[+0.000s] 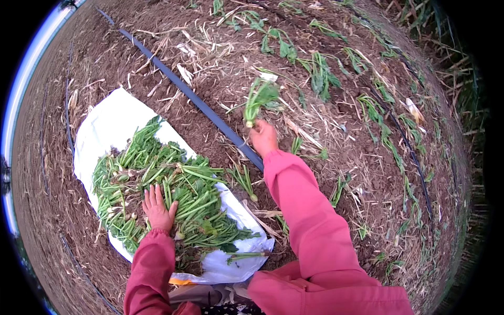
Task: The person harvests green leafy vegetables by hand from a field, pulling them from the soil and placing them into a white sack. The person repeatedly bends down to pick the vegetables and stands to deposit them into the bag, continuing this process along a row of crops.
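A bunch of green seedlings [258, 98] is pinched by its pale root end in my right hand [264, 138], held over the soil just right of a dark hose. My left hand [159, 206] rests with its fingers spread on a heap of leafy seedlings [197, 204]. Pale root ends and clinging soil show in the heap's left part. Beneath the heap lies a white plastic sheet or sack [102, 126]. One loose seedling [245, 183] lies on the soil between the sheet and my right sleeve.
A dark flat irrigation hose [189, 92] runs diagonally past the sheet. Wilted seedlings [321, 75] lie in rows over soil strewn with dry straw [315, 118]. A thinner black drip line [407, 141] runs along the right. Tall plants [453, 51] border the far right.
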{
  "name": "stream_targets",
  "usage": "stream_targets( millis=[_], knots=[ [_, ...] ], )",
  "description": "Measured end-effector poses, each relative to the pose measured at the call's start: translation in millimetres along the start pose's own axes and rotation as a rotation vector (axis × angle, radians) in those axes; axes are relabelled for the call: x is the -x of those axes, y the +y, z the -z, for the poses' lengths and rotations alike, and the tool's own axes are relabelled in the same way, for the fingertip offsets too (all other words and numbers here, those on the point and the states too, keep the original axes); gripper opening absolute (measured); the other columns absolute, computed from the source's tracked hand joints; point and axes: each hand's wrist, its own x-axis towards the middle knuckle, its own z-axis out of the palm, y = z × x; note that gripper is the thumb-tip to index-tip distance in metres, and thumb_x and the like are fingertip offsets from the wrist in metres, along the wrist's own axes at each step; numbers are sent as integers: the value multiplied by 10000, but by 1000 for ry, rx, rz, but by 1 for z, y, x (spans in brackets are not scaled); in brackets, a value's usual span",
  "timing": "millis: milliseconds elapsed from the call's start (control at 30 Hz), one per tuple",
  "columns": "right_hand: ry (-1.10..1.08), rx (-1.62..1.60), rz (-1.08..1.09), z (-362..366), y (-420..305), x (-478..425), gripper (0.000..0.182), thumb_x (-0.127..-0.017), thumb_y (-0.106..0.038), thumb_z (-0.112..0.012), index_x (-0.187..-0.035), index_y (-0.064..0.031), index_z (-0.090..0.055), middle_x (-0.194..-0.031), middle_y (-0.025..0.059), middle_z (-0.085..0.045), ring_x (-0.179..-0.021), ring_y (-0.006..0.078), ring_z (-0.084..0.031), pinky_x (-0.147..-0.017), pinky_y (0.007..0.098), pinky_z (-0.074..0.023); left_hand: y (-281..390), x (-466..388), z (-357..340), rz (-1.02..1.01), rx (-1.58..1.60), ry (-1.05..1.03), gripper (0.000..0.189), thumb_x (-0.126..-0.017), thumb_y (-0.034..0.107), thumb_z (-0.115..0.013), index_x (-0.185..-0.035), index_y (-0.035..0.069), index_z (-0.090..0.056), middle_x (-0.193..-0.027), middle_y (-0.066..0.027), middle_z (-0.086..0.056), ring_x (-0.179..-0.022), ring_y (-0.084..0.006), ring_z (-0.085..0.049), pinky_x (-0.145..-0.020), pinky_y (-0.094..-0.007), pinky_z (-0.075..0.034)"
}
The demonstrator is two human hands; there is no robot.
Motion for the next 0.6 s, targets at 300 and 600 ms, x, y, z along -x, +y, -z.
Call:
stream_targets(
  millis=[300, 600],
  knots=[
    [21, 967, 207, -3, 40, -61, 205, -800, -167, -579, -995, -103, -577, -747, 144, -643, -716, 327, -642, -663, 464, -493, -9, -3, 1, -55, 38, 25, 788, -735, 389, -638, -1373, 79, -295, -1422, -134, -288, -1310, -345, -245, -1043, -516, -181],
    [-189, 1289, 258, -12, 30, -76, 120, -745, -78, -573, -840, -71, -646, -761, 116, -664, -700, 291, -659, -588, 412, -527, -2, -10, 8, -34, 71, 2, 794, -726, 396, -639, -1374, 86, -303, -1419, -134, -299, -1307, -354, -248, -1046, -508, -170]
  ],
)
